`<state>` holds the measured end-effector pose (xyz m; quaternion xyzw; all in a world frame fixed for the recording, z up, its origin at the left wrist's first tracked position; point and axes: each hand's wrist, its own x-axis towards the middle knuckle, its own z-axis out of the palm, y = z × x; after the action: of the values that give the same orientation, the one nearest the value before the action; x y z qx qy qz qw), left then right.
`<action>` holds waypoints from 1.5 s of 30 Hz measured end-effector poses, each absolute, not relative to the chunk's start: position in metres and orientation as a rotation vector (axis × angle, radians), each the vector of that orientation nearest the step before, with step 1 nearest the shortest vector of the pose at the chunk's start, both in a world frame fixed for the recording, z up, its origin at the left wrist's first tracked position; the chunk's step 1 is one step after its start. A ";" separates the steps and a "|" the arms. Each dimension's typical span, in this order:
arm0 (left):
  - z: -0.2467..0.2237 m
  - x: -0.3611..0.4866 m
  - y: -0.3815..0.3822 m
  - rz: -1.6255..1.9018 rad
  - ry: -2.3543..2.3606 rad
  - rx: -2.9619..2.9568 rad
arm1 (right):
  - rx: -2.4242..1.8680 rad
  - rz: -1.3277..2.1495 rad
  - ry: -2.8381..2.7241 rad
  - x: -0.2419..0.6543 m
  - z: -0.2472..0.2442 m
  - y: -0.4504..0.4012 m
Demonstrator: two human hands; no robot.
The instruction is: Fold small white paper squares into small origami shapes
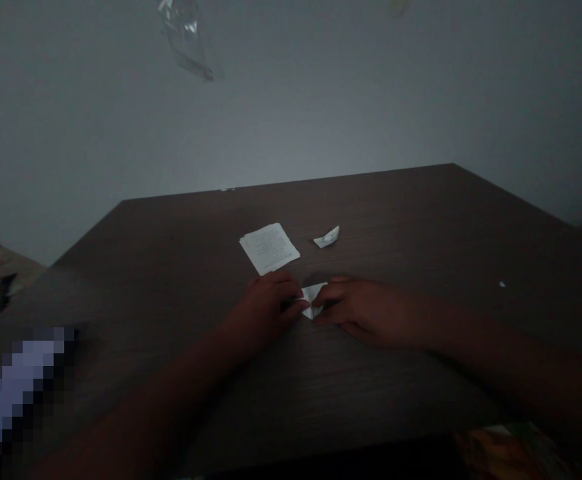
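Between my hands on the dark wood table (pixel 395 220) lies a small piece of folded white paper (pixel 313 300). My left hand (pixel 265 307) holds its left side with the fingertips, and my right hand (pixel 361 310) pinches its right side, so the fingers hide part of it. Just beyond my left hand lies a small stack of printed paper squares (pixel 269 248), nearly touching my knuckles. A little farther right sits a finished-looking folded paper piece (pixel 327 237), apart from both hands.
A tiny white scrap (pixel 502 285) lies on the table at the right. A pixelated object (pixel 21 393) sits at the near left. Patterned items (pixel 511 453) show below the near edge, and a clear plastic wrapper (pixel 185 40) hangs on the wall.
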<state>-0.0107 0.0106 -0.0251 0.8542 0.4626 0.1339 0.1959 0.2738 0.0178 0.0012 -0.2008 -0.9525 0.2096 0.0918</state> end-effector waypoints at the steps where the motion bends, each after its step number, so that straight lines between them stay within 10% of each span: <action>1: -0.023 -0.010 0.010 0.372 1.307 2.390 | -0.593 0.608 -2.842 0.274 0.001 0.018; 45: -0.029 -0.009 0.009 0.427 1.300 2.401 | -0.573 0.558 -2.833 0.274 -0.001 0.013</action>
<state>-0.0094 0.0086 -0.0289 0.8535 0.4619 0.1517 0.1878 0.2741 0.0135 -0.0008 -0.1936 -0.9577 0.1887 0.0990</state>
